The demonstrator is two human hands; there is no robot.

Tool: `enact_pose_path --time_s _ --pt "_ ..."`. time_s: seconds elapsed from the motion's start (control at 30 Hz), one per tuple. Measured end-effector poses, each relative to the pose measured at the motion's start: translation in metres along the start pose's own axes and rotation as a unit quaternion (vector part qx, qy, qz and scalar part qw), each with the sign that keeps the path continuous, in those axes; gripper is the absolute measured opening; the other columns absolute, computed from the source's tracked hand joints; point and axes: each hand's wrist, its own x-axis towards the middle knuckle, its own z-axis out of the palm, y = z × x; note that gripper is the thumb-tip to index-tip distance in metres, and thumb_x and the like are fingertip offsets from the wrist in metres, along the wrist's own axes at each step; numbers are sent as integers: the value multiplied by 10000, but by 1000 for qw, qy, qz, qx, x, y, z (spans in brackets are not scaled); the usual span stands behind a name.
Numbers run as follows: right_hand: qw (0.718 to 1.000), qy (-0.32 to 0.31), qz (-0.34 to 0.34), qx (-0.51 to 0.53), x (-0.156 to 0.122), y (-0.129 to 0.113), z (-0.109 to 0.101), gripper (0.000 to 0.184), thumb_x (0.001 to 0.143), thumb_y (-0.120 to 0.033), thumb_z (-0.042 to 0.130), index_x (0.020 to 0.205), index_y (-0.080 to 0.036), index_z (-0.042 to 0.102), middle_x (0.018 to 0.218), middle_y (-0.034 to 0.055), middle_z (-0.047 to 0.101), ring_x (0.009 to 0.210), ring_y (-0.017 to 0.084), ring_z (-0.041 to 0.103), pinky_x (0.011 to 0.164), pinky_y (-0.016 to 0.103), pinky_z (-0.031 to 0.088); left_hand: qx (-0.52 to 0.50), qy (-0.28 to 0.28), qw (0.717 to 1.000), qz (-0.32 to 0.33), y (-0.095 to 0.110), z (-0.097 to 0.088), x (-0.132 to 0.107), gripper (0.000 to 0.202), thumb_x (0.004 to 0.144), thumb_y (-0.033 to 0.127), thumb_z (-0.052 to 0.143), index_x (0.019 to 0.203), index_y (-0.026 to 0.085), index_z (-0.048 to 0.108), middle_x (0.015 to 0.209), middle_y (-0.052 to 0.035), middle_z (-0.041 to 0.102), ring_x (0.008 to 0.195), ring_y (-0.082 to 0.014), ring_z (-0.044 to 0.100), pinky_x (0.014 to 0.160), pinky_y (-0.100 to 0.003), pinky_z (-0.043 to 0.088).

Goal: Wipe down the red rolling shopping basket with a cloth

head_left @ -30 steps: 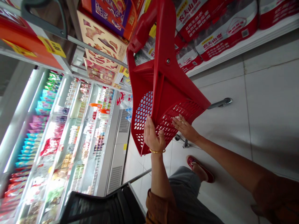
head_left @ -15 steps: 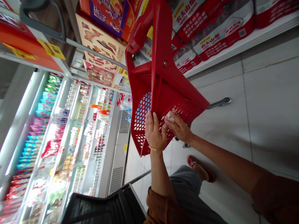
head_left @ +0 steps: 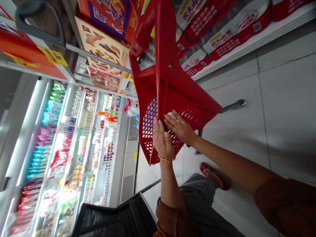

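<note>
A red plastic shopping cart basket [head_left: 179,87] with perforated sides stands in front of me, tilted in this view. My left hand [head_left: 163,140], with a gold bracelet at the wrist, rests its straight fingers along the basket's edge. Just beside it, my right hand [head_left: 182,129] presses a crumpled whitish wad [head_left: 172,116], which looks like tissue, against the red plastic. The fingers cover most of that wad.
Wrapped packs of water bottles [head_left: 219,39] sit on a low shelf at upper right. Boxes [head_left: 101,42] are stacked at upper left. A lit refrigerated display [head_left: 81,141] fills the left side. A black crate-like object [head_left: 116,220] is at the bottom.
My right hand has slid with the wad leftward and slightly up along the basket, closer to my left hand. My left hand stays at the edge. The view has shifted slightly.
</note>
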Motion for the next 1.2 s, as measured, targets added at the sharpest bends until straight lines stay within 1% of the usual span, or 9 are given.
enact_pose_path --time_s 0.07,0.2,0.37,0.47,0.63,0.8,0.93,1.1,1.2 --pt "1000 -18 -5 -8 -6 3 -2 481 993 -92 340 1469 -158 347 1494 85 443 1484 247 86 1177 530 348 -8 1 1000 -4 0 0 0 483 1021 309 269 1480 174 340 1543 -106 342 1434 -213 321 1184 -413 286" --pt "1000 -27 -5 -6 -20 9 -2 507 978 -52 352 1475 -146 326 1494 108 436 1473 242 154 1175 544 340 -20 1 1000 0 1 -1 1 478 1019 291 285 1481 176 337 1547 -111 334 1437 -217 317 1183 -415 283" --pt "999 -29 12 -10 -38 17 -1 533 973 -34 337 1489 -162 300 1518 97 397 1473 253 115 1172 551 344 -16 0 1000 12 -1 0 1 479 1021 290 284 1482 171 335 1548 -115 331 1440 -225 308 1179 -418 286" --pt "999 -26 23 -23 -49 24 -3 566 969 -20 328 1509 -167 241 1531 93 372 1472 251 93 1177 541 345 -11 1 1000 16 -1 0 1 479 1022 284 277 1483 168 332 1547 -117 332 1442 -229 304 1181 -418 277" --pt "998 -35 24 -45 -64 32 -6 620 963 -2 322 1529 -152 119 1515 127 387 1462 240 186 1188 545 316 0 2 1000 15 1 0 1 481 1024 296 274 1485 171 329 1551 -114 325 1444 -229 298 1182 -408 274" --pt "997 -61 49 -25 -73 36 -6 607 962 2 300 1525 -174 156 1524 118 373 1456 238 217 1187 568 293 -1 5 1000 21 2 1 2 477 1022 280 282 1485 176 328 1552 -112 323 1445 -224 296 1183 -409 272" --pt "996 -52 68 -17 -84 41 -8 615 951 13 291 1523 -181 176 1516 114 392 1460 234 211 1183 575 289 -4 8 1000 18 0 2 2 477 1021 282 283 1483 176 332 1555 -112 315 1443 -226 301 1180 -419 281" --pt "997 -30 76 -17 -94 44 -13 642 954 15 287 1531 -214 122 1508 116 409 1459 234 221 1175 587 294 -2 12 1000 17 0 3 2 475 1017 275 295 1480 180 340 1548 -108 330 1440 -224 308 1179 -417 286" --pt "996 2 84 6 -88 39 -16 605 972 -44 347 1524 -238 192 1515 103 406 1466 241 204 1179 565 287 4 14 1000 19 1 3 2 476 1014 272 303 1477 174 345 1543 -112 339 1437 -224 314 1172 -412 299"
